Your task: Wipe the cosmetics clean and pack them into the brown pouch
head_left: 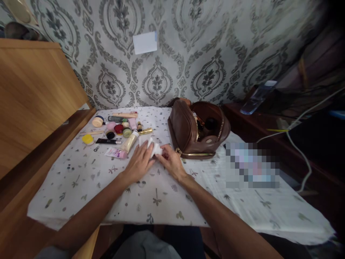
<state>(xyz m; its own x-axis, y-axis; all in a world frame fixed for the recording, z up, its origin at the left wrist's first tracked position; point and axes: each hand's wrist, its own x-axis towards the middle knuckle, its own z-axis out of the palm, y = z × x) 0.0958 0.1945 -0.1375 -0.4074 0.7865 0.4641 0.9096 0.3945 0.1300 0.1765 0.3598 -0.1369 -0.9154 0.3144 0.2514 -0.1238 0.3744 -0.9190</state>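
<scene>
The white crumpled item (155,149) is sitting between the 2 hands, low over the patterned cloth (164,198), just beyond the near end of the cream tube (129,142). Its edges are showing uneven and folded; its exact kind is not readable. Patterned cloth is extending from the 2 hands to the near table edge, giving wide room on that side. Room is narrower to the left, where the cream tube is lying just beside the left hand (138,164), and to the right, where the brown bag (184,124) is standing near the right hand (172,163).

The item is lying under and against the left fingers, which are keeping close together and holding its left part. The right thumb and fingertips are narrowing on its right end in a pinch.

Left of the hands, the pink-capped tube (115,153) is lying in front of the black tube (107,141). Beyond these, the red jar (118,129), the pink jar (110,126) and the green-toned jar (127,132) are standing in a cluster, with the yellow container (87,139) at its left. The gold tube (145,131) is lying behind the item. The bag is gaping open, with dark contents showing. Right of it, 1 pixelated object (252,165) is lying on the cloth; a clear bottle (258,97) is leaning farther back.
</scene>
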